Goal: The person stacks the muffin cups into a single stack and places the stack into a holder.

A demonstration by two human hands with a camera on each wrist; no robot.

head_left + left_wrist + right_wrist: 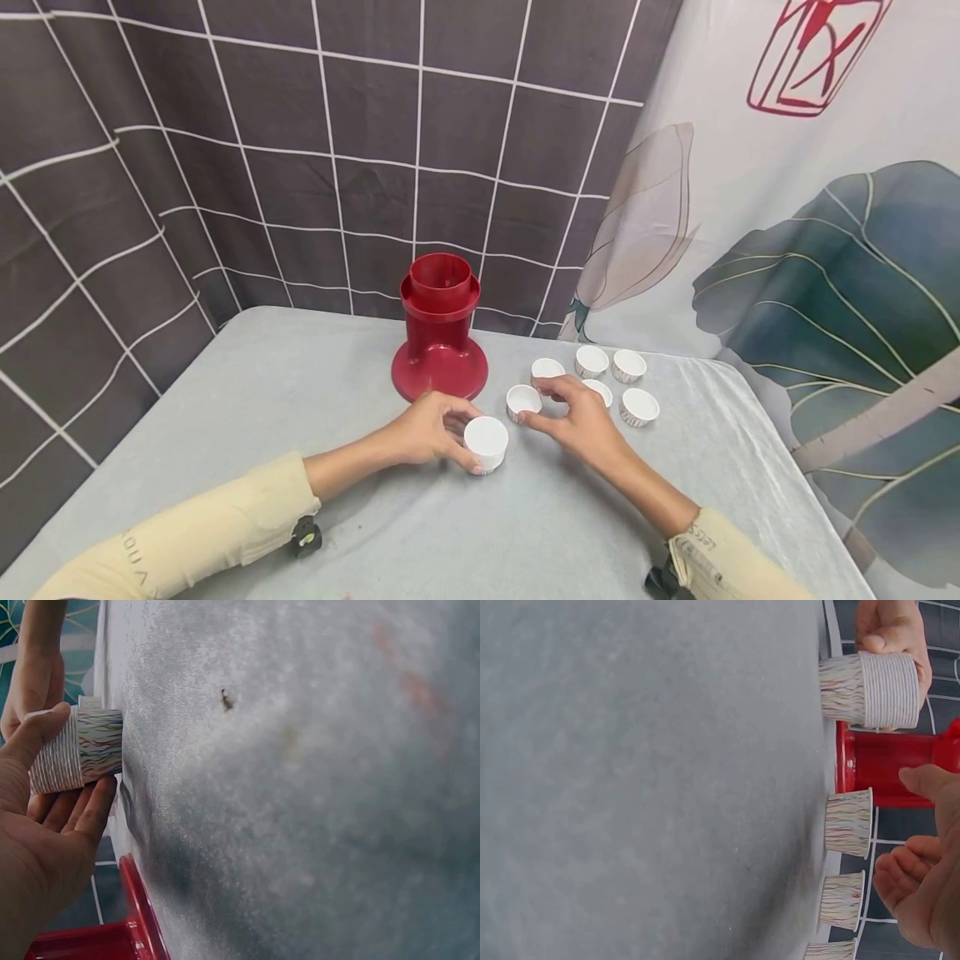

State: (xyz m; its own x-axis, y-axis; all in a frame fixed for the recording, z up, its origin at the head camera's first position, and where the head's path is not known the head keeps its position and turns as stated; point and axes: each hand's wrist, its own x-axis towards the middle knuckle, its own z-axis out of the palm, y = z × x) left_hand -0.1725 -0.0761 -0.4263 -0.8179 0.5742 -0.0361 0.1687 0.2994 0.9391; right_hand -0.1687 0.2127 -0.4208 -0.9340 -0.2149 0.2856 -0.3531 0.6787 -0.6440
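Note:
A stack of nested white paper cups [486, 444] stands on the cloth, its sides printed with thin coloured streaks. My left hand [426, 430] grips this stack, the thumb on the near side and the fingers round the far side, as the left wrist view shows. Just right of the stack sits a single paper cup [523, 404], mouth up. Over that cup hovers my right hand [585, 417], thumb and fingers spread apart. In the right wrist view the right fingers [907, 870] are above the rim of the cup [849, 823], with nothing between them and the thumb.
Several more single paper cups [639, 407] stand mouth up to the right, partly behind the right hand. A red dispenser-like stand [439, 358] with a round base and an open tube rises behind the left hand. Grey cloth covers the table [420, 533]; a tiled-pattern curtain [375, 192] hangs behind.

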